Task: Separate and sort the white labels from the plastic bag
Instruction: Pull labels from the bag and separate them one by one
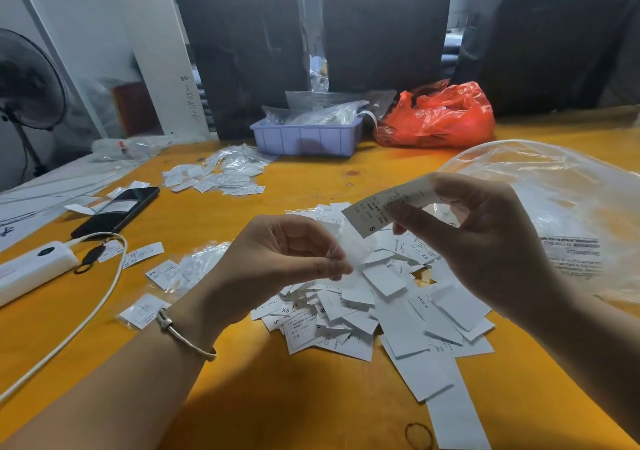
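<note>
One label (384,212) sits pinched in the right hand (485,241); left hand (291,259) pinches clear film (featherlight, floppy): grip edges.

Orange table (242,397) — dark wrapped bundles (381,27) behind, fan (27,79) by white wall (79,16).

Soft, even indoor light falls from above and slightly behind, leaving the orange counter (311,397) bright and the dark wrapped bundles (384,27) at the back dim and hazy. Broad soft shadows lie beneath both forearms. Mild glare streaks the clear plastic bag (561,186). Wide-angle distortion bends the edges; fine print looks slightly blurred.
</note>
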`<state>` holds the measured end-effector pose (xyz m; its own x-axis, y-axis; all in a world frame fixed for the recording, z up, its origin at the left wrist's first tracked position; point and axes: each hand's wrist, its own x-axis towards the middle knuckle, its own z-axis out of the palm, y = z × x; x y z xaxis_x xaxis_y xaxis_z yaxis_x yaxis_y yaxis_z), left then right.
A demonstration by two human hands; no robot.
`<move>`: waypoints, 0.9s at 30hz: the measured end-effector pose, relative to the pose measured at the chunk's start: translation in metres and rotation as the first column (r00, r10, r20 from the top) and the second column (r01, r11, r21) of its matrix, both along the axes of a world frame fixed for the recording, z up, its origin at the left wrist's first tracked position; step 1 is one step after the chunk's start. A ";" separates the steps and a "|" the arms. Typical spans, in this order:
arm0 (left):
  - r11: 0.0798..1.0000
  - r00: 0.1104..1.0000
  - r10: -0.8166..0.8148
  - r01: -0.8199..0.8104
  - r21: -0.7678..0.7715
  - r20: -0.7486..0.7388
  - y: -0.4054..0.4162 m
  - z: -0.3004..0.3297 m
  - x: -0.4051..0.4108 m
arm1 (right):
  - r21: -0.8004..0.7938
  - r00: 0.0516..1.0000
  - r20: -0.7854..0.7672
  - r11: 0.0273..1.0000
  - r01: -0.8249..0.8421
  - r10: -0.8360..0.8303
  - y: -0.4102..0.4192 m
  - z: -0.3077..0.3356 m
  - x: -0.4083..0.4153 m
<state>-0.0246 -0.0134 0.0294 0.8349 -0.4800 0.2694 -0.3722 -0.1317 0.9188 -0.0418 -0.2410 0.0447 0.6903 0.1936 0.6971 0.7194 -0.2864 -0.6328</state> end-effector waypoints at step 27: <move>0.996 0.990 0.090 -0.087 0.028 -0.105 -0.008 -0.007 0.004 | 0.011 0.988 -0.124 0.996 0.089 -0.087 0.004 -0.016 0.007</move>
